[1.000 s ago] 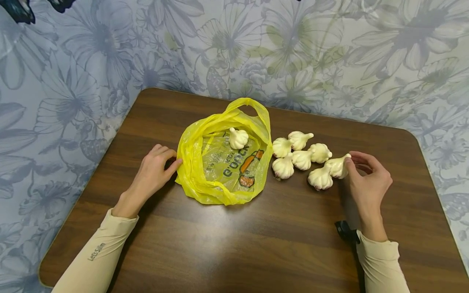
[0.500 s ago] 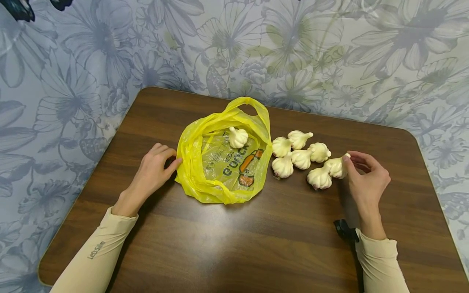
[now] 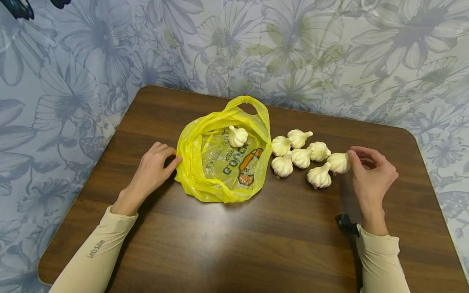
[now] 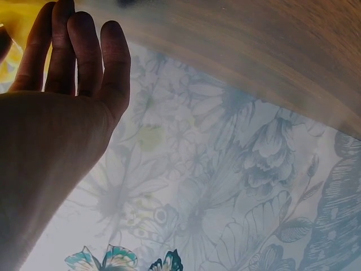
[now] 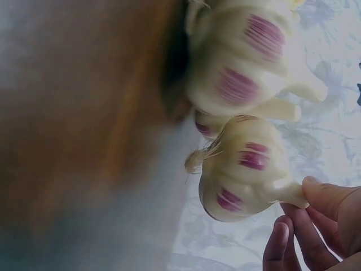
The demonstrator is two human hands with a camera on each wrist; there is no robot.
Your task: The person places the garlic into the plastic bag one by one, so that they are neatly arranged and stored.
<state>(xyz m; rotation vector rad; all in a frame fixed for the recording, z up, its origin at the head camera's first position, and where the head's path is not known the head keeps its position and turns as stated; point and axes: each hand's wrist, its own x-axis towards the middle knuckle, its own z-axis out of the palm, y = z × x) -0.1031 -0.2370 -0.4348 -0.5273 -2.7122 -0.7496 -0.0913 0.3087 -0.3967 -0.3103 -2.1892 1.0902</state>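
Note:
A yellow plastic bag (image 3: 190, 179) lies with its mouth spread wide, and one garlic bulb (image 3: 237, 137) sits inside it. My left hand (image 3: 152, 169) is at the bag's left edge, thumb and forefinger pinching the rim; in the left wrist view the left hand's (image 4: 62, 96) other fingers extend loosely. My right hand (image 3: 373, 173) pinches the stem of another garlic bulb (image 3: 338, 162) between thumb and fingers. In the right wrist view this garlic bulb (image 5: 242, 169) shows purple patches and a root tuft. Beside it lies a garlic bulb (image 3: 318, 176).
Several more garlic bulbs (image 3: 301, 158) cluster between the bag and my right hand. All rest on a dark brown wooden table (image 3: 234, 244) with rounded corners. A wall with floral paper (image 3: 234, 44) stands along its far edge.
My right hand has shifted slightly right and away from me, and the pinched garlic bulb has turned with its stem more to the right. The left hand and bag stay put.

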